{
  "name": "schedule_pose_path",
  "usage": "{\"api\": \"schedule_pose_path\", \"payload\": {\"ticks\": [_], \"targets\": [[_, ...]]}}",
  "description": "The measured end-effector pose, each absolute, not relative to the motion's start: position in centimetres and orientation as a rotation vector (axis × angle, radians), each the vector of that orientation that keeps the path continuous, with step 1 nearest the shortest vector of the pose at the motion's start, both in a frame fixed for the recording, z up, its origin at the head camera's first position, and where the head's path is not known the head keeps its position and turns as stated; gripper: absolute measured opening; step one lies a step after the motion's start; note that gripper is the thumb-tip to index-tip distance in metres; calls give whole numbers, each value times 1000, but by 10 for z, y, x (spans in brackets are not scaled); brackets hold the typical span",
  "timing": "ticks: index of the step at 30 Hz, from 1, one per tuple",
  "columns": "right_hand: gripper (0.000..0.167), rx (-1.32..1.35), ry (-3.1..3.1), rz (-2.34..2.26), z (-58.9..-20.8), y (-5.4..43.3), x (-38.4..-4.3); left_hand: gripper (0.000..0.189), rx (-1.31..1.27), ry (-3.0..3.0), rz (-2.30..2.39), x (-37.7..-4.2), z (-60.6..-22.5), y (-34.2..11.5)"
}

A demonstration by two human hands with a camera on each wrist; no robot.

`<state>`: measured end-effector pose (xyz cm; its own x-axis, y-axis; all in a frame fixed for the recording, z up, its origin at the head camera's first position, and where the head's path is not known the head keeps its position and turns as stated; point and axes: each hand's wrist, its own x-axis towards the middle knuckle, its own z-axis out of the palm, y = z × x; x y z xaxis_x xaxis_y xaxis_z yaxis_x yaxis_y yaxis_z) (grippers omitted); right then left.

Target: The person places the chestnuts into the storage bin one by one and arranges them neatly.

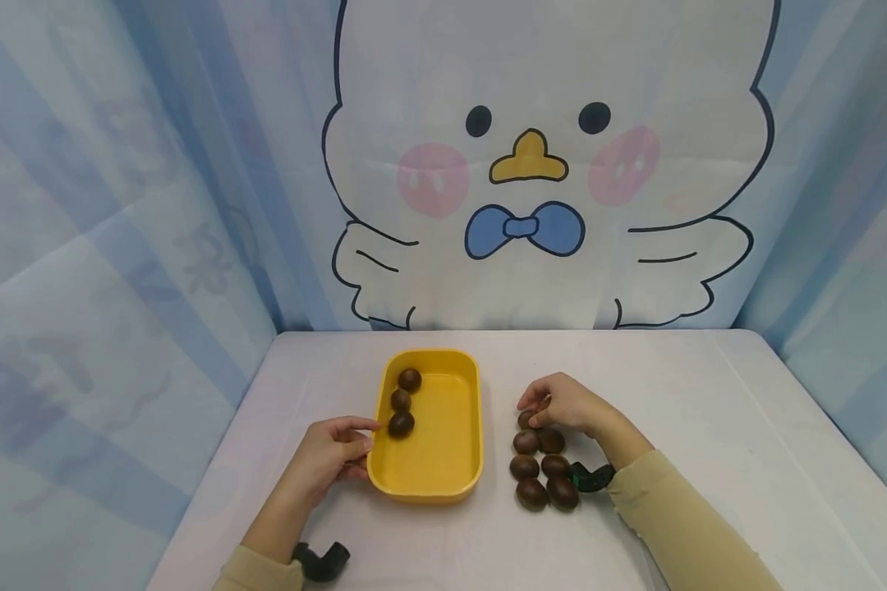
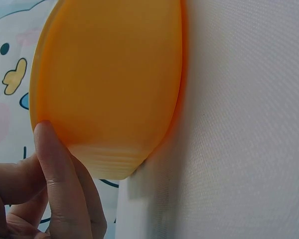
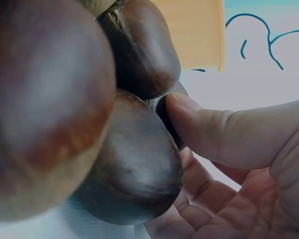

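My left hand [image 1: 328, 455] touches the left side of a yellow tray [image 1: 443, 484]; in the left wrist view a fingertip [image 2: 46, 132] rests against its outer wall near the rim. Inside the tray, 3 brown chestnuts [image 1: 401, 400] lie in a line along the left side. To the right of the tray, my right hand [image 1: 567, 404] pinches the farthest chestnut [image 1: 526, 420] of a group between thumb and fingers. Nearer to me, several more chestnuts [image 1: 525, 467] lie in two columns on the table. The right wrist view shows the thumb [image 3: 204, 127] partly covering the pinched chestnut.
A white cloth covers the table [image 1: 710, 427]. Behind it hangs a curtain [image 1: 532, 287] with a cartoon bird, and more blue-and-white curtain [image 1: 118, 246] hangs at the sides. Black wrist devices [image 1: 324, 563] show below both hands.
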<state>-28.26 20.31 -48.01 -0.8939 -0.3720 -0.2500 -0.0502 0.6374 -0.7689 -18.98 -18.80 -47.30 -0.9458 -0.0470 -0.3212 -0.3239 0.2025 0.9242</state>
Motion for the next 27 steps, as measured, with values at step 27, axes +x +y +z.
{"api": "schedule_pose_path", "payload": {"ticks": [27], "targets": [[20, -313, 2458, -1253, -471, 203, -281, 30, -360, 2256, 1820, -191, -476, -189]]}}
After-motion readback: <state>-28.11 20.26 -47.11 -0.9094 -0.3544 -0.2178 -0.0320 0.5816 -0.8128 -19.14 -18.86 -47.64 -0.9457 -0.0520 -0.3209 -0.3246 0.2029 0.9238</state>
